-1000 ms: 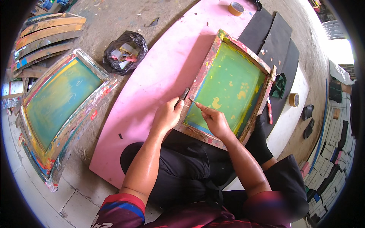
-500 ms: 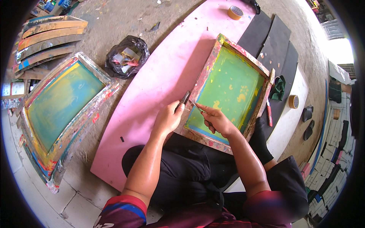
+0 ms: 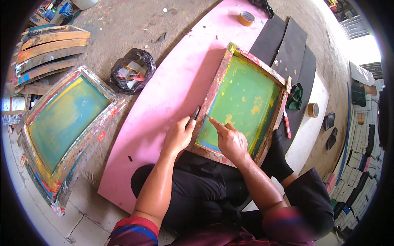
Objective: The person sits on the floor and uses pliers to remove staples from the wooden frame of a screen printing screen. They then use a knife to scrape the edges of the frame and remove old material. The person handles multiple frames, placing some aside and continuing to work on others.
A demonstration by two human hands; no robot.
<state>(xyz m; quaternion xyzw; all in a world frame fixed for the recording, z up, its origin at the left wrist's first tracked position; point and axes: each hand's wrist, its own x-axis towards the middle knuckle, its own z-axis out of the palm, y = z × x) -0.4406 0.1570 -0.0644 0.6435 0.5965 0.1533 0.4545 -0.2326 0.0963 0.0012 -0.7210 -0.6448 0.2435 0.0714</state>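
A wooden printing frame [image 3: 216,78] with a green mesh screen [image 3: 242,102] lies on a pink board [image 3: 172,90] in front of my crossed legs. My left hand [image 3: 178,134] rests on the frame's left rail and grips a small dark tool [image 3: 194,113] whose tip lies against the wood. My right hand [image 3: 231,139] lies on the screen's near left corner, its index finger stretched out and pressing the mesh edge beside the tool.
A second paint-stained frame [image 3: 65,131] lies on the concrete at left, with stacked wooden frames [image 3: 49,45] behind it. A black bag of scraps [image 3: 132,76] sits nearby. Tape rolls [image 3: 246,18], black sheets [image 3: 287,45], a red-handled cutter [image 3: 286,125] and sandals [image 3: 329,127] lie to the right.
Both hands have stayed at the frame's near left corner; the right index finger has shifted slightly along the mesh edge. Nothing else has moved.
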